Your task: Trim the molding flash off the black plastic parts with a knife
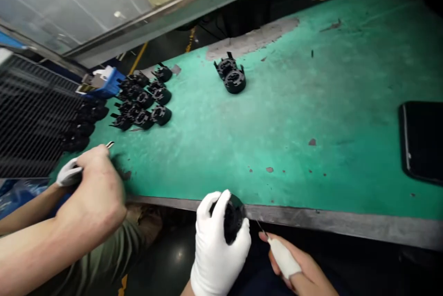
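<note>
My left hand (216,245), in a white glove, is closed around a round black plastic part (234,217) at the table's front edge. The fingers curl over its top and left side, and the thumb lies on its right. Its hollow side shows between them. Just to the right, my bare right hand (297,261) grips a thin-bladed tool (284,257) by what looks like a white handle. The narrow blade points up and left toward the black part; I cannot tell whether it touches.
On the green table (277,116) stand two black parts (234,80), with rows of similar parts (143,97) at the left. A co-worker's arm (93,199) reaches in at left. Beyond are a blue bin (112,83) and, at right, a black phone-like object (422,141).
</note>
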`<state>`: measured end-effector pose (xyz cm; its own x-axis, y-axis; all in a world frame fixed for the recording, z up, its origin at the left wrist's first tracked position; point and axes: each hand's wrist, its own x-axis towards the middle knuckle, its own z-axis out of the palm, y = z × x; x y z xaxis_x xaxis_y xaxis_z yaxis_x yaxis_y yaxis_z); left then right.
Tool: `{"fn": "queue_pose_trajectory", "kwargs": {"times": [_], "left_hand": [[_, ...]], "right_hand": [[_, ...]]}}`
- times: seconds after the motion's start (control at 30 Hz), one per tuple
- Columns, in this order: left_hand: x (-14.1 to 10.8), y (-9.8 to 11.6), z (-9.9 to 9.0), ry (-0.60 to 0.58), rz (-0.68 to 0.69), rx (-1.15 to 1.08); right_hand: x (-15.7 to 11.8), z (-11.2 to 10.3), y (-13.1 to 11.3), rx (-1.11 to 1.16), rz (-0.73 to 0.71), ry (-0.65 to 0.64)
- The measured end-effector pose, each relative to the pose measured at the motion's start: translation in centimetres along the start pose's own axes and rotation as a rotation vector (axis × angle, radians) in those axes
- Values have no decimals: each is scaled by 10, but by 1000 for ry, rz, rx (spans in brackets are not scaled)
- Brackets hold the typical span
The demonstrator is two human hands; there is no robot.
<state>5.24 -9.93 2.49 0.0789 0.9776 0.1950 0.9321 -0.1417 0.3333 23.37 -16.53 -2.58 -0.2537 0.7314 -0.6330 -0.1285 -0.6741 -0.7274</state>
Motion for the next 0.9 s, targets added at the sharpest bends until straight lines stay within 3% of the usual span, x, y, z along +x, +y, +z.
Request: {"fn": "queue_pose_trajectory", "kwargs": {"times": [0.17,0.33,0.63,0.9], "left_hand": [[-9,5,7,22,70,-25],[-11,6,11,48,80,-54],[-9,-2,16,33,151,-186],[-10,-5,24,146,187,-146]], "right_hand": [[16,13,-19,-44,-152,-92],[19,14,-24,23,-162,-115],[26,4,-34,-131,-170,-145],[33,13,-35,-210,-155,-19]]}}
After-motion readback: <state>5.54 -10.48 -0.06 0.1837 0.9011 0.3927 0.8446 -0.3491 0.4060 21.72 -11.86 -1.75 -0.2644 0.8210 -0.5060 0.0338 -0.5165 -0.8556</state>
